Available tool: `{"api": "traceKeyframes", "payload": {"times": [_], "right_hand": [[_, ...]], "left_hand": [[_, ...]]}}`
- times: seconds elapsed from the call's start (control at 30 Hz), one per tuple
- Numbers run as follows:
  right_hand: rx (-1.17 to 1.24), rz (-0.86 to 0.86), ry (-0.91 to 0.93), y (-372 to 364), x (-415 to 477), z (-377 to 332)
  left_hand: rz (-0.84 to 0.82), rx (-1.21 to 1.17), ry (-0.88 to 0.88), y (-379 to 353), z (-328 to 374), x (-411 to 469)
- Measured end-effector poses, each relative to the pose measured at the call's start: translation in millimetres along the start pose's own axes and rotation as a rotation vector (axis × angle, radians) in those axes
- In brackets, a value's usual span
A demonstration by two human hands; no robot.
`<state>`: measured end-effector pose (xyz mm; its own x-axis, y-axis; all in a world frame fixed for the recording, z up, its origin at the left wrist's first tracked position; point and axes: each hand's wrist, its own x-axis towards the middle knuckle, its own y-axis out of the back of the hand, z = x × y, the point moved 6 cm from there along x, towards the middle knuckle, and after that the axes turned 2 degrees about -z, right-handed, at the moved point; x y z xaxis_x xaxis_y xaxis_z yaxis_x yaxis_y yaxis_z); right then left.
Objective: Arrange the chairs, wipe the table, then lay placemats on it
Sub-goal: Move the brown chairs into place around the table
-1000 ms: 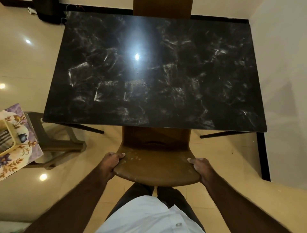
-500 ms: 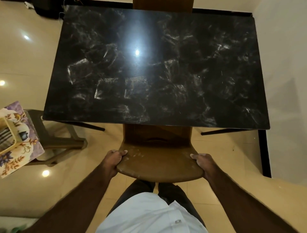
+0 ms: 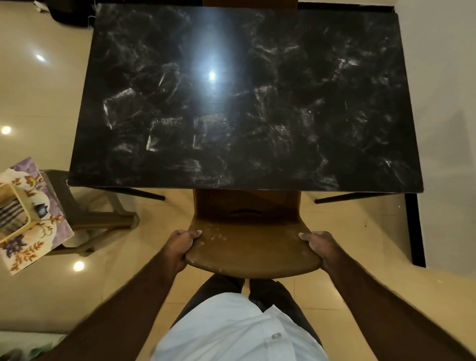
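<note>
— Where is the chair (image 3: pixel 248 247)?
— It stands at the bench's (image 3: pixel 244 108) near edge, far part under the top.
— And the hands?
— The left hand (image 3: pixel 180 244) grips its left corner, the right hand (image 3: pixel 322 247) its right corner, fingers curled over both.

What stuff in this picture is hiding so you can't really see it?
All in the head view:
- Near chair: its far part goes under the table, whose top hides it.
- Far chair: only a sliver shows; the picture's top edge cuts it off.
- Left hand and right hand: some fingers curl under the near chair's edge.
- Yellow box on the flowered cloth: cut off by the left edge, contents unclear.
</note>
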<state>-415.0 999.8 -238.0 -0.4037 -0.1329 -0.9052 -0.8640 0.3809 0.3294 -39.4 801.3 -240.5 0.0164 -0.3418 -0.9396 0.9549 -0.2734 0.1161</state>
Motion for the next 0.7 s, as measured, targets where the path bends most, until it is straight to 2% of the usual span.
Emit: {"api": "traceKeyframes", "payload": {"times": [0.1, 0.23, 0.33, 0.4, 0.47, 0.57, 0.7], "right_hand": [[0.001, -0.005, -0.001, -1, -5, -3], [-0.174, -0.02, 0.061, -5, -21, -19], [-0.613, 0.008, 0.277, -13, -39, -39], [-0.962, 0.12, 0.449, -24, -60, -44], [-1.143, 0.208, 0.63, -43, -85, -43], [-1.172, 0.27, 0.807, -68, -111, -33], [-1.103, 0.381, 0.865, -70, -117, -33]], "left_hand": [[-0.02, 0.048, 0.004, 1, 2, -3], [-0.071, 0.39, -0.099, -5, 19, -15], [-0.058, 0.89, -0.398, -21, 41, -34], [-0.026, 1.29, -0.579, -38, 38, -50], [-0.009, 1.533, -0.708, -56, 28, -69], [0.066, 1.688, -0.901, -69, 20, -86], [0.161, 1.672, -0.963, -67, 21, -88]]}}
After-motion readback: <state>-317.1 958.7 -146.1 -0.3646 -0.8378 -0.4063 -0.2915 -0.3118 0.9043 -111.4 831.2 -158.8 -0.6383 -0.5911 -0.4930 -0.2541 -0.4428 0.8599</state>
